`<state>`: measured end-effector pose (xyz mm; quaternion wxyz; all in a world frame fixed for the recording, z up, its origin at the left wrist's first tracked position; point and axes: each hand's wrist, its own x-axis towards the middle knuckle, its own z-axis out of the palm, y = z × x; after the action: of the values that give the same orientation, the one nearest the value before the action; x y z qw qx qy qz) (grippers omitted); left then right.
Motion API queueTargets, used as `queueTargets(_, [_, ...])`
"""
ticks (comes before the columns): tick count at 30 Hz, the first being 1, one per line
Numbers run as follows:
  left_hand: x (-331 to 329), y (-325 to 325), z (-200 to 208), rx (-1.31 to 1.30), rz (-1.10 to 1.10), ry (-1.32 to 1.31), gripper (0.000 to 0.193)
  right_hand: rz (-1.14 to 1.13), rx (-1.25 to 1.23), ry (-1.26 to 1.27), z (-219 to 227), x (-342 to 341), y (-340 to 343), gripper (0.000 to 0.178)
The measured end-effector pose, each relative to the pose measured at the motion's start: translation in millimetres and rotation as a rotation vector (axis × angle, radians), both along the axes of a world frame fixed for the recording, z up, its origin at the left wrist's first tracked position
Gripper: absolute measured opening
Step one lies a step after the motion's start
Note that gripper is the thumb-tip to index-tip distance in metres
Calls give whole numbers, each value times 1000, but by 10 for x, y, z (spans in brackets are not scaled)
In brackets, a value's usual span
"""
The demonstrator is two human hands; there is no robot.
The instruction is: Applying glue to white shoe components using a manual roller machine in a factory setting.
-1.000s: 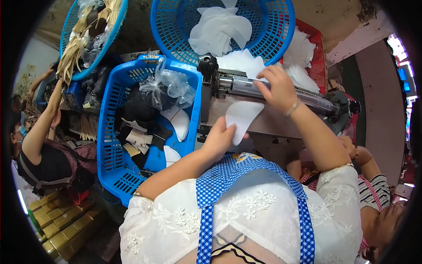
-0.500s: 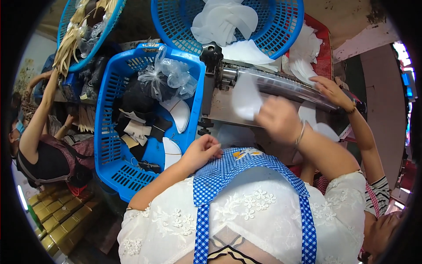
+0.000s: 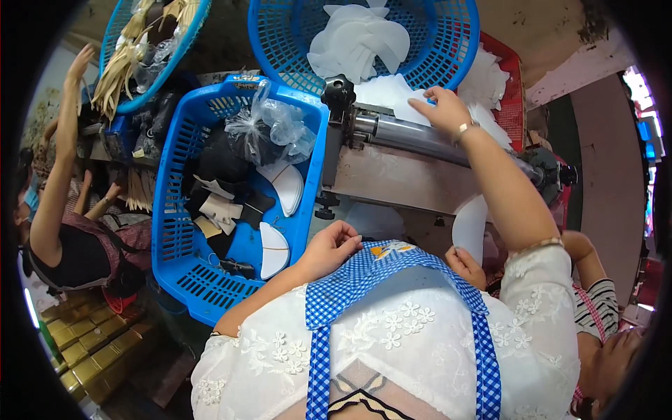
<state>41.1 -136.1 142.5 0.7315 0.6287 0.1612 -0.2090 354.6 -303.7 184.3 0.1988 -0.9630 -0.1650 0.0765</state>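
Note:
My right hand (image 3: 446, 113), with a band on its wrist, reaches over the metal roller (image 3: 423, 138). Its thumb and fingers pinch the edge of a white curved piece (image 3: 393, 95) in the pile behind the roller. Low at the apron's upper left edge rests my left hand (image 3: 332, 246), its fingers loosely curled and nothing visible in them. A co-worker's hand (image 3: 467, 269) on the right holds another white curved piece (image 3: 470, 225) below the machine's metal plate (image 3: 392, 178).
Left of the machine stands a blue crate (image 3: 320, 150) holding plastic bags, dark scraps and banded white pieces. Behind are a round blue basket (image 3: 264, 43) of white pieces and a red basket (image 3: 514, 98). Another person (image 3: 52, 231) works at far left near a hanging basket (image 3: 199, 42).
My right hand has moved from in front of the roller, where it held a white piece, to the pile behind it. The co-worker's hand has left the roller's right end. My left hand barely moved.

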Motion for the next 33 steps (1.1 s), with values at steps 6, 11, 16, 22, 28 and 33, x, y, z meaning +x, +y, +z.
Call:
queueTargets(6, [57,1,-60,358,-48,-44,20,50,86,-121,-23,246,163,50])
queueTargets(11, [429,-353,-703,827,-465,-16,37,101,423,-61,171,-132,76,35])
queueTargets(16, [521,-798,-1880,1425,-261,-149,35,96,605,23,504,-870,-185,29])
queueTargets(22, [715,-798,-1901,1222,-381,43,31,88,748,122,618,-1508,-440,19])
queueTargets(28, [712,-654,-1788,1099,-301,312,46,81,799,201,453,-1702,-392,19])
queueTargets(33, [453,-378,-676,926,-469,-105,37,151,747,79,330,-1935,-353,25])
